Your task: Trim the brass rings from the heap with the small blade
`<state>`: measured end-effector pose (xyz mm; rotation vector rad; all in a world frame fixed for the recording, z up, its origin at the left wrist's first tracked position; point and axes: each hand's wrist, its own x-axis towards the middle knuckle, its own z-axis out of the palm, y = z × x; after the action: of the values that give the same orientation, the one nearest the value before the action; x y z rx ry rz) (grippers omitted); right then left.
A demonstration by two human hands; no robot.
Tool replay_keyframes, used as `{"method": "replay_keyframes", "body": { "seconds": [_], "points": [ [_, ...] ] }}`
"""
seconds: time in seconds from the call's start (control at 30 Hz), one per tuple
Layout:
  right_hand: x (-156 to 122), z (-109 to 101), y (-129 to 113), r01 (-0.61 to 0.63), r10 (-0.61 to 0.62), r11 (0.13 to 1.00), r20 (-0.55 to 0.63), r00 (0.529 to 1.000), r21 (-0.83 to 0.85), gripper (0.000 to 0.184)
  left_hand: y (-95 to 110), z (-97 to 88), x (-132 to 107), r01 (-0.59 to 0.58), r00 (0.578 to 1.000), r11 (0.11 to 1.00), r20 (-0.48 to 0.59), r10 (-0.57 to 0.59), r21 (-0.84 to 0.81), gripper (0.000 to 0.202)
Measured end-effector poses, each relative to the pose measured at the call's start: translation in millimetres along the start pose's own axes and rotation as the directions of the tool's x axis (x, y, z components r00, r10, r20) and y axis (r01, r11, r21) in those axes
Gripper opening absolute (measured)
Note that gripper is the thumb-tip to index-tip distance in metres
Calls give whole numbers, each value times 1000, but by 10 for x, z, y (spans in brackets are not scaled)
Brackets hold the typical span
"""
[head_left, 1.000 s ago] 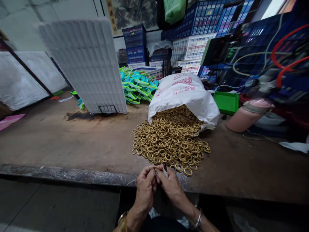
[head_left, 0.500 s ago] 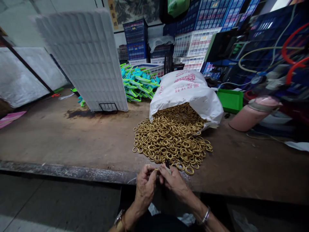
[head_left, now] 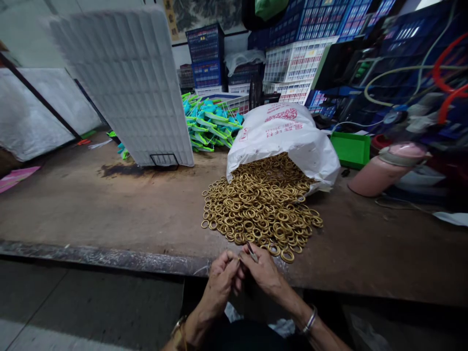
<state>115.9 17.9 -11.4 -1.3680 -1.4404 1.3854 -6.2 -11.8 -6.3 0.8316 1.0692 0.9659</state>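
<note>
A pile of brass rings point(head_left: 260, 210) spills from a white sack point(head_left: 283, 136) lying on the brown workbench point(head_left: 109, 209). Both my hands meet at the bench's near edge, just in front of the pile. My left hand point(head_left: 221, 278) is closed in a pinch on a brass ring point(head_left: 236, 258). My right hand point(head_left: 265, 272) is closed round a small dark metal tool point(head_left: 251, 251) whose tip sticks up between the fingers, touching the ring. A bracelet shows on each wrist.
A tall white ribbed panel point(head_left: 127, 87) stands at the back left, teal and green plastic parts point(head_left: 210, 124) beside it. A green tray point(head_left: 351, 150), a pink cylinder point(head_left: 387, 168), hoses and stacked blue and white crates point(head_left: 300, 68) fill the right and back.
My hands stayed together at the bench edge, working the ring and tool with small finger moves. The camera tilted slightly, shifting the scene a little upward.
</note>
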Motion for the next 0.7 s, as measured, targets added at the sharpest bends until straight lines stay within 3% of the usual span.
{"method": "replay_keyframes", "body": {
  "seconds": [0.13,0.23,0.4,0.7],
  "points": [
    [-5,-36,-2,-7,7,1000,8,1000,-13,25,-11,9,-22,-5,1000,993,4,6,-122,29],
    [-37,-72,11,61,-69,982,-35,997,-179,22,-5,22,-35,-21,1000,990,-18,18,-136,27],
    [-118,-59,57,200,-181,849,86,980,-489,19,10,24,-37,-13,999,996,-35,10,-92,27],
    [-140,5,103,171,-154,712,86,984,-681,27,-11,30,-26,-70,994,996,-80,75,56,31]
  ]
}}
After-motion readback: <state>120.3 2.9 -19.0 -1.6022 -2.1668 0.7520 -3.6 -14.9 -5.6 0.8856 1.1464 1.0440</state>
